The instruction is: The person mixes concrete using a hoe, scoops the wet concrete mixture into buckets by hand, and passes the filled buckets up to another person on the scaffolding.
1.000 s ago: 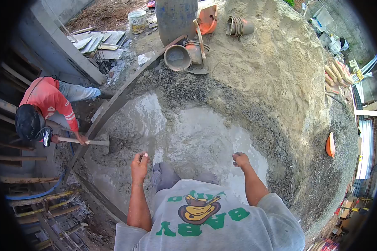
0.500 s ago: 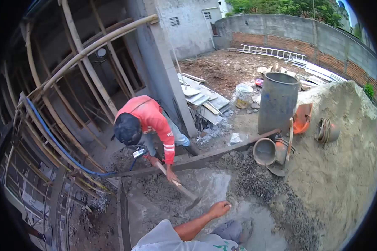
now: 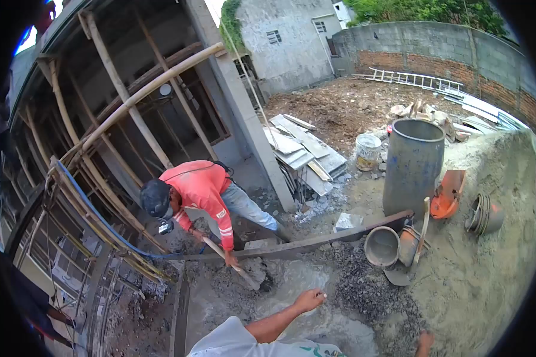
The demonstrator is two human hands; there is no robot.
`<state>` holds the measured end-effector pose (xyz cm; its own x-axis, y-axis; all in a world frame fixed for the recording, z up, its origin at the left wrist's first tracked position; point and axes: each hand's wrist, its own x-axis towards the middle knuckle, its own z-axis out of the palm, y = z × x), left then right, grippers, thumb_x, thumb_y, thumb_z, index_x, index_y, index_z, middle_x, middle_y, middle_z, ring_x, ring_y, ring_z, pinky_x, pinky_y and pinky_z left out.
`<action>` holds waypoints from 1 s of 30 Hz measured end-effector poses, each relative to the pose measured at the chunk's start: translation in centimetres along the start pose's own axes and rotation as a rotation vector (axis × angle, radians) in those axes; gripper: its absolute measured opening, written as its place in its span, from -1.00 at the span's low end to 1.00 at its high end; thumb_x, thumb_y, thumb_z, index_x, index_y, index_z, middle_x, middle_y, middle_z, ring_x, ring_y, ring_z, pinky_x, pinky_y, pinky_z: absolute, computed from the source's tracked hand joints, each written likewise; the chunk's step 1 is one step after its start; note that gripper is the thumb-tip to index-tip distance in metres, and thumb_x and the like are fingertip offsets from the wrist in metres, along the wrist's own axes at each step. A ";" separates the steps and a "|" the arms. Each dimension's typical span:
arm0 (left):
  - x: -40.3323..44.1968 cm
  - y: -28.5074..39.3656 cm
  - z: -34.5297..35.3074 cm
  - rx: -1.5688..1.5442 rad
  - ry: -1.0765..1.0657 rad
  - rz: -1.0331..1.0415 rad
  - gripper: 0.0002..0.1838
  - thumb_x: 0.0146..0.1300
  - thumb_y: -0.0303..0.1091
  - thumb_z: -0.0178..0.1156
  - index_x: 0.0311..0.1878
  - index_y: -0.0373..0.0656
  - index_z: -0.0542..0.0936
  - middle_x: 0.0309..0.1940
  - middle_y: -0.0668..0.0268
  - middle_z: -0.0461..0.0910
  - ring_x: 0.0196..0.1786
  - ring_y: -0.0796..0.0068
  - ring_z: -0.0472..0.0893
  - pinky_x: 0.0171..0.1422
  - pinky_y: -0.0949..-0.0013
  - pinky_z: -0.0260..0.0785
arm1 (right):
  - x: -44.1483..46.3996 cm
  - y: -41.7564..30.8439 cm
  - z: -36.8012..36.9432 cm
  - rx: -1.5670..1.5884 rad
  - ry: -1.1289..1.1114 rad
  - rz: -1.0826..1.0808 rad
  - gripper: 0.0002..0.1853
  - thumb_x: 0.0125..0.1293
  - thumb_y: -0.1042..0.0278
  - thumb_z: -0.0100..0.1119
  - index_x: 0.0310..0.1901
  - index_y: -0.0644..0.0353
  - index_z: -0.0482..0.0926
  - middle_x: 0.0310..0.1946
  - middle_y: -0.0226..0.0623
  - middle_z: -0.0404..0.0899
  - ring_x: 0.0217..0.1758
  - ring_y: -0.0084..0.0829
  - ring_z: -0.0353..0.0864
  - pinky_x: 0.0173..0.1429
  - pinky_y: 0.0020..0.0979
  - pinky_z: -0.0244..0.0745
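My left hand [image 3: 309, 301] reaches over the wet grey mix [image 3: 333, 327], its fingers curled closed. A small pale spot shows at the fingers; what they hold, if anything, I cannot make out. At the lower right edge, part of my right hand [image 3: 424, 344] shows, blurred and cut off, near dark gravel [image 3: 363, 273]. Facing me, a co-worker in a red shirt [image 3: 193, 184] bends over the mix. Both of that person's hands grip a wooden-handled hoe or shovel [image 3: 238, 269], with its blade in the mix.
A wooden board [image 3: 304, 245] borders the mix. Beyond it stand a tall drum [image 3: 414, 172], a bucket on its side [image 3: 382, 246] and a shovel [image 3: 421, 238]. Sand [image 3: 488, 279] is heaped at right. Bamboo poles [image 3: 119, 107] stand left; another person [image 3: 33, 303] shows at lower left.
The view has shifted, so the surroundings sit lower and farther right. The co-worker's tool blade has moved back toward the board. My right hand has come into view at lower right.
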<state>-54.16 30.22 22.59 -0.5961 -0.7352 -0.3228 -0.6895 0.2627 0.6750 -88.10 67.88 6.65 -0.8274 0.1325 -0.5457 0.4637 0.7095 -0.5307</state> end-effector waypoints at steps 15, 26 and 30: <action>10.5 13.5 17.5 -0.463 -0.241 -0.170 -0.74 0.29 -0.26 0.10 -0.21 -0.32 0.53 -0.44 0.25 0.60 -0.42 0.54 0.58 -0.30 0.44 0.42 | 14.6 -0.7 -18.7 -0.357 0.171 0.211 -0.38 -0.05 -0.02 0.28 -0.14 0.45 0.56 -0.06 0.16 0.53 0.09 -0.03 0.51 0.17 -0.24 0.38; 38.3 32.4 49.5 0.018 -0.185 -0.229 -0.61 0.14 -0.28 0.23 -0.03 -0.29 0.46 -0.30 0.10 0.61 -0.22 0.27 0.61 -0.06 0.29 0.41 | 61.7 -36.0 -6.4 -0.038 0.200 -0.392 0.06 -0.05 0.16 0.40 0.37 0.26 -0.13 0.29 0.20 0.03 0.36 0.12 0.05 0.39 -0.14 0.08; 58.1 45.3 61.9 0.293 0.111 0.456 -0.32 0.01 -0.35 0.28 0.24 -0.13 0.27 0.22 0.10 0.27 0.30 0.10 0.23 0.30 0.02 0.05 | 70.4 -41.8 -2.2 -0.320 0.416 -0.536 0.21 -0.13 0.05 0.46 0.37 0.34 -0.23 0.31 0.26 -0.10 0.35 0.24 -0.04 0.36 0.00 0.05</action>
<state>-145.50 38.12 -6.67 -0.8251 -0.5635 0.0413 -0.4669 0.7211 0.5119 -166.49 49.05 -8.15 -0.9949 -0.0824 0.0587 -0.0992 0.9084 -0.4061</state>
